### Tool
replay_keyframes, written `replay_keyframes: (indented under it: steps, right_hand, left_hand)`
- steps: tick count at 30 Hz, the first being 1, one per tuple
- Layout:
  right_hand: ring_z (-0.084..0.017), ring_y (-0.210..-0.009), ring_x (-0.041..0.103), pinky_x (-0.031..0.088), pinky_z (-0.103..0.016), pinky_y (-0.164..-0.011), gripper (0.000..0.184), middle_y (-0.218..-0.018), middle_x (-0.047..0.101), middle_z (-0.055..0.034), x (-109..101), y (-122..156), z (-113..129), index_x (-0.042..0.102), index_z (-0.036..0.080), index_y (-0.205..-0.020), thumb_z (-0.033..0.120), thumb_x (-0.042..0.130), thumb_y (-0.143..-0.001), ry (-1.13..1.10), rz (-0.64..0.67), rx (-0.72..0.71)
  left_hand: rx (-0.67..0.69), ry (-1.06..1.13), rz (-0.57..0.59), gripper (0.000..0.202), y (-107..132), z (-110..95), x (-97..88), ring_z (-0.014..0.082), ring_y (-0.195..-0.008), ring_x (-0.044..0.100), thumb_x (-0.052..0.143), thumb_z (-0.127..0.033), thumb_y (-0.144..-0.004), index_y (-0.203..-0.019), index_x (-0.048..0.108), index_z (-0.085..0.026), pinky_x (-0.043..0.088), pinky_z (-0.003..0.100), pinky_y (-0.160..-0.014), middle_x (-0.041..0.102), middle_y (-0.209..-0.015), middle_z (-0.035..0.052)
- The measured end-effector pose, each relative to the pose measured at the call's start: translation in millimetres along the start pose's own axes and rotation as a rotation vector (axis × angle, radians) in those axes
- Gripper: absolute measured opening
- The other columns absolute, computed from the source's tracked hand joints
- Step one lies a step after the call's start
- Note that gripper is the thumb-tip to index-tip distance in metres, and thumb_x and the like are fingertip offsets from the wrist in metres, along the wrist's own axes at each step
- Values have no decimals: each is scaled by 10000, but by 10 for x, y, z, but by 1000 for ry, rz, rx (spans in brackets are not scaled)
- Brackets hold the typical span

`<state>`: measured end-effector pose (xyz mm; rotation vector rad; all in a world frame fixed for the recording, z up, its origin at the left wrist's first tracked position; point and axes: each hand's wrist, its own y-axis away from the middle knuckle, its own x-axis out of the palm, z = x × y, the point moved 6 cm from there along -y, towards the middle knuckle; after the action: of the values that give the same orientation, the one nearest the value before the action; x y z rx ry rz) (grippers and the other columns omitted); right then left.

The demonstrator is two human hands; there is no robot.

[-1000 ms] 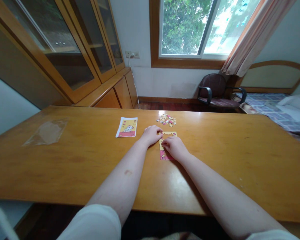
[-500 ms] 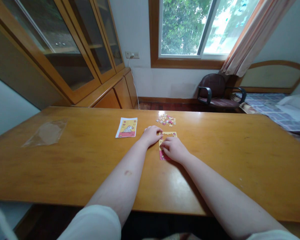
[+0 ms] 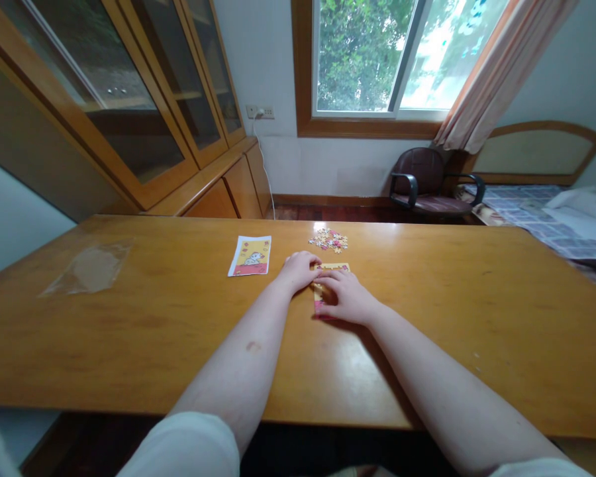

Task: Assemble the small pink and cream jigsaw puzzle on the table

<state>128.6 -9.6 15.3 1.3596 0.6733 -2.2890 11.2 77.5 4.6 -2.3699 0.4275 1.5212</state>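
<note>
Well, from where I stand the puzzle lies flat on the table, nearer its far edge than its near one, with loose pieces heaped between it and that far edge. The left hand rests at the puzzle's far left corner, fingers gently bent; whether they grip a piece I cannot tell. The right hand arches over it, thumb and fingers well apart, nothing visibly pinched between. I'd judge the puzzle very light, thin stiff card, apt to slide on such glossy wood and to come apart at its joints if lifted by one side. Better, I think, to steady its outer border and pinch single pieces by their rims.
</note>
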Motion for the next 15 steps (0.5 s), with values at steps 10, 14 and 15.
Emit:
replay_keyframes:
  steps: [10, 14, 15]
  right_hand:
    - [-354, -1434, 266, 140, -603, -1149, 800, -1538, 327, -207, -24, 75, -410, 406, 168, -1452, 615, 597, -818, 142, 4, 306]
    - [-307, -1342, 421, 245, -540, -1124, 480, -1442, 483, -170, -150, 109, -666, 543, 167, -1328, 418, 520, -920, 173, 15, 429]
    - [-290, -1293, 471, 279, -500, -1111, 404, -1399, 532, -151, -181, 108, -688, 589, 172, -1272, 367, 501, -929, 188, 9, 436]
  left_hand:
    - [17, 9, -3, 284, -1, 7, -8, 223, -1032, 629, 593, -368, -842, -1051, 724, -227, 481, 327, -930, 712, -1091, 47]
    - [7, 19, 6, 276, -12, 22, 0, 219, -1035, 630, 595, -347, -845, -1055, 725, -224, 479, 318, -929, 710, -1106, 49]
    - [9, 17, 5, 277, -15, 26, 2, 220, -1037, 629, 597, -345, -843, -1056, 726, -223, 479, 316, -929, 709, -1106, 50]
